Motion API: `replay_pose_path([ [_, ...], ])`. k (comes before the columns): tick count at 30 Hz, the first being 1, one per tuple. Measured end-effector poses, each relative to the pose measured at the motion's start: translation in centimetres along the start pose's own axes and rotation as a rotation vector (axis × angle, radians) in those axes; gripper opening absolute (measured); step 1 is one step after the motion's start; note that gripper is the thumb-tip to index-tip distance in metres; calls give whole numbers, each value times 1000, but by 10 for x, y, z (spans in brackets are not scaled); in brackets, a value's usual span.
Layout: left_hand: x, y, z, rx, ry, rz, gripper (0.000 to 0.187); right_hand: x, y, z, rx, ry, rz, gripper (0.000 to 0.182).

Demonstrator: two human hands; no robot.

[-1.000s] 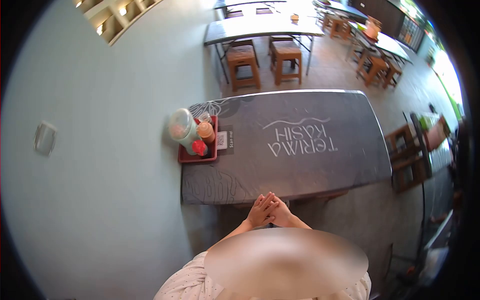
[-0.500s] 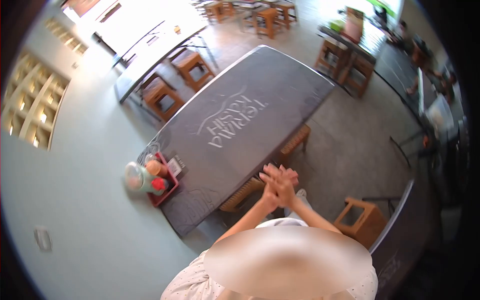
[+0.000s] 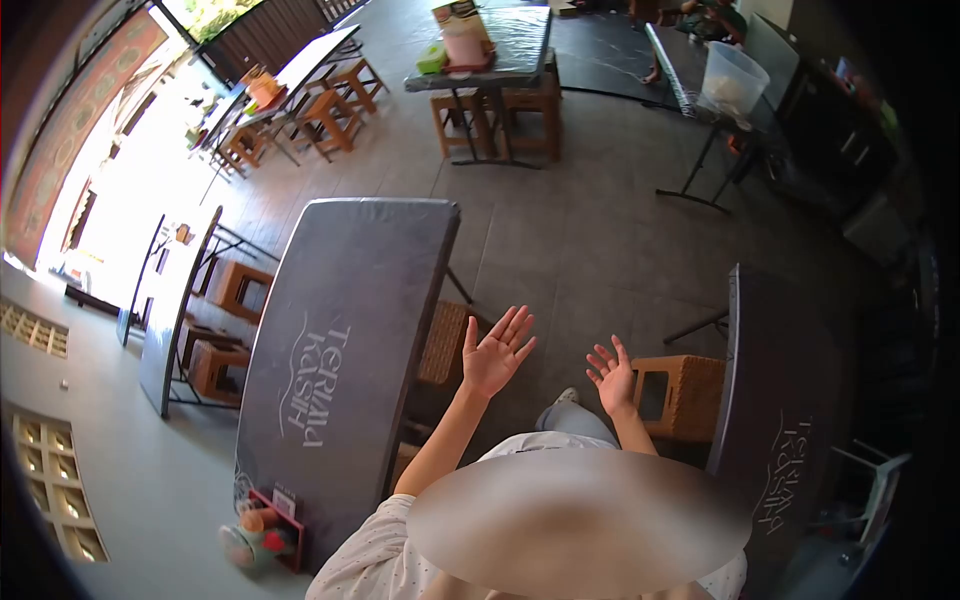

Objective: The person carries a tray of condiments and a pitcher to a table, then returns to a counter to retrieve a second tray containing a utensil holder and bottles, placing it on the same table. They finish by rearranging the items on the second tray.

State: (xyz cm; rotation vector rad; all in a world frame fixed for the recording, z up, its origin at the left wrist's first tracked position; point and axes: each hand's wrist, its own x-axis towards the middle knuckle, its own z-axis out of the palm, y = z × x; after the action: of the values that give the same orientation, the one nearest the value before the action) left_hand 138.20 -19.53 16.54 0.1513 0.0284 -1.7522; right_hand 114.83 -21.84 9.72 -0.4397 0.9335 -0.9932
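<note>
Both palms are turned up and apart over the floor between two dark tables. My left hand [image 3: 497, 352] is open with its fingers spread, holding nothing. It is nearest to the dark covered table [image 3: 345, 290] with white lettering on my left, beside a woven brown stool [image 3: 443, 343] under that table's edge. My right hand [image 3: 614, 378] is also open, fingers spread and slightly curled, with nothing in it. Close to its right stands another brown stool [image 3: 692, 392].
A second dark table [image 3: 775, 390] stands on the right. A red tray [image 3: 292, 545] of bottles sits at the left table's near corner. Further off are a table [image 3: 515, 45] with stools, a clear plastic tub [image 3: 733, 78] and a seated person [image 3: 712, 22]. Grey tiled floor [image 3: 570, 240] runs between.
My hands were pressed together half a second ago; now they are apart with palms up. The view has turned to the right, shifting the table to the left.
</note>
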Motion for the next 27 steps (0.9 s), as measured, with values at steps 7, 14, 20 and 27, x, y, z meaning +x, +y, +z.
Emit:
replay_pose_path([
  [7,162,-41,10,102,-32,-168,64,75,-90,1,-176,87,-84,48],
  [14,308,-77,23,149,-132,-571,73,196,-168,10,-1655,-250,-971,51],
  [20,484,-78,46,81,-77,-627,72,359,-275,-74,-1643,594,-559,44],
  [27,681,-145,62,356,48,-858,42,426,-359,-151,-786,627,-639,32],
])
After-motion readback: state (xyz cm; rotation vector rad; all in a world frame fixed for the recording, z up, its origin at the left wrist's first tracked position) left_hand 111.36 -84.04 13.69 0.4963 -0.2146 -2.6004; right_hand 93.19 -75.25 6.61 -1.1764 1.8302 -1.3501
